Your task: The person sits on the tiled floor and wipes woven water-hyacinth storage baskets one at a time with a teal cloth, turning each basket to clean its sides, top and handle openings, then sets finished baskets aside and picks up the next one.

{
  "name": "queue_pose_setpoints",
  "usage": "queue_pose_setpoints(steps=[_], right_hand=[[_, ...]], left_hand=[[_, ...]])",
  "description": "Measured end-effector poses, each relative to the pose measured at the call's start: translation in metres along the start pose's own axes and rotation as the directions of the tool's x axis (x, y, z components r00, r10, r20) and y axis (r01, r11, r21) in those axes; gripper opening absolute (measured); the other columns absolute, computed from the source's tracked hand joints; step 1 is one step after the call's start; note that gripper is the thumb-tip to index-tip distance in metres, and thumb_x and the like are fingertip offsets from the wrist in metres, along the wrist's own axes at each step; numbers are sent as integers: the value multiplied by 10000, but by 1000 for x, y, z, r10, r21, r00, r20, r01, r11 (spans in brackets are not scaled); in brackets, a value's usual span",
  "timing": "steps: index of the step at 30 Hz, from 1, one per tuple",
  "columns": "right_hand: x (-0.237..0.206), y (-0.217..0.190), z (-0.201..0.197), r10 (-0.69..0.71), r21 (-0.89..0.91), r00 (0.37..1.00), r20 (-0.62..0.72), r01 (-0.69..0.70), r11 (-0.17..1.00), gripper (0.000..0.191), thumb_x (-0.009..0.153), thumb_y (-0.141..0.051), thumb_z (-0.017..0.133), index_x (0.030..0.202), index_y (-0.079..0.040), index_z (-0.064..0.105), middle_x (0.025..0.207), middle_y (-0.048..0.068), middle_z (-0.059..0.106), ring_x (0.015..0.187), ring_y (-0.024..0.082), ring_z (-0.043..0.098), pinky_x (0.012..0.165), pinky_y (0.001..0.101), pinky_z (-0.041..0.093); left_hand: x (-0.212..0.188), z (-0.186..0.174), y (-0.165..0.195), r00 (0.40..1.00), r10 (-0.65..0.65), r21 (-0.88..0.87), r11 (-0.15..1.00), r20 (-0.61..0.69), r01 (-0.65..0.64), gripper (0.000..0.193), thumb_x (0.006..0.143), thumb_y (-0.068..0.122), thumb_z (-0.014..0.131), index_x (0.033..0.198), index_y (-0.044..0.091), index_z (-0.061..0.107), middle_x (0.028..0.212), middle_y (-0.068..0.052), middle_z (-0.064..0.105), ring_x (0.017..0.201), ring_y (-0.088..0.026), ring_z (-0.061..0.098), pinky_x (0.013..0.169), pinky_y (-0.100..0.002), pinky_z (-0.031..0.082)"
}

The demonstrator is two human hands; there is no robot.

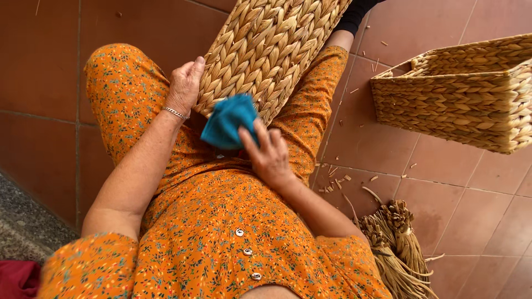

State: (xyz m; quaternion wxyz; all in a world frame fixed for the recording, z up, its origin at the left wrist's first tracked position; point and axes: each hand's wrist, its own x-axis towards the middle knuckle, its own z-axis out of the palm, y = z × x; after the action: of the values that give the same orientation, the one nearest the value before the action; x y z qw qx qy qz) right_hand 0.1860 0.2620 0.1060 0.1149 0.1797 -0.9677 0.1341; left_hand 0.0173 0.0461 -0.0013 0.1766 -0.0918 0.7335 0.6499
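We see a woven basket piece (266, 52) of pale braided straw lying across the lap, between the knees, tilted up and away toward the top of the head view. Its lower edge sits just above a blue cloth (228, 120), which touches the weave. The cloth looks soft, bunched, light; it would crush in any grip. The woven piece looks stiff but light, coarse-surfaced, not slippery; we judge the braided rim the best place to take hold, since the strands could fray if pulled.

Left hand (184, 84): fingers curled over the left edge of the woven piece, thumb up along the rim, closed on it. A thin metal bracelet (175, 113) circles that wrist. Right hand (270, 155): thumb and fingers pinched on the blue cloth, pressing it to the lower part of the weave, other fingers spread loosely.

We see both legs in orange flower-print trousers (124, 91), with a matching buttoned top (233, 243) below. The person sits on a reddish tiled floor (471, 205).

To the right, well apart from the hands, a finished rectangular woven basket (460, 94) stands on the tiles. Near the right elbow lies a bundle of dried straw (396, 249), ends bunched. Short straw scraps (335, 182) are scattered on the tiles between the leg and the basket. A bit of red fabric (16, 277) shows at the bottom left corner; we cannot tell what it is.
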Motion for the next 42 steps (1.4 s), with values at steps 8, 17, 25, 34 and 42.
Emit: queue_pose_setpoints(steps=[8,17,25,34,42], right_hand=[[65,128,20,20,-121,958,-287,-57,991,363,1003,-62,638,1363,-108,657,1272,146,660,1162,301,645,898,443,505],[146,219,36,451,-83,827,-334,-503,861,467,969,-166,702,1423,-193,594,1439,173,572,1138,338,589,871,419,583],[37,6,-3,-91,-80,995,-49,87,993,425,925,-80,653,1342,-161,666,1452,111,604,964,287,603,651,363,478],[126,135,45,-160,-378,964,-213,70,923,296,1019,-107,689,1295,-210,653,1337,31,663,969,218,616,606,313,533],[169,166,52,246,-273,925,-288,-326,905,498,927,12,663,1392,-161,619,1349,129,646,1035,321,627,723,363,585]], left_hand=[[0,1,2,988,140,138,982,-64,-130,484,1122,384,564,801,22,562,694,54,441,694,-77,381,614,-290,410],[3,-4,6,999,7,22,1000,-50,-6,463,1098,438,520,926,44,693,820,32,642,784,-60,570,746,-265,531],[14,-4,-1,988,-111,-264,955,111,136,535,1058,504,525,1119,6,711,1001,-40,734,898,-98,666,835,-295,567],[12,-2,-17,992,-122,-53,991,33,123,659,1147,548,522,783,1,564,723,-2,417,710,-132,381,665,-350,404],[16,-3,-4,998,-64,35,997,4,64,561,1049,516,516,795,41,674,686,39,602,685,-69,524,666,-295,503]])
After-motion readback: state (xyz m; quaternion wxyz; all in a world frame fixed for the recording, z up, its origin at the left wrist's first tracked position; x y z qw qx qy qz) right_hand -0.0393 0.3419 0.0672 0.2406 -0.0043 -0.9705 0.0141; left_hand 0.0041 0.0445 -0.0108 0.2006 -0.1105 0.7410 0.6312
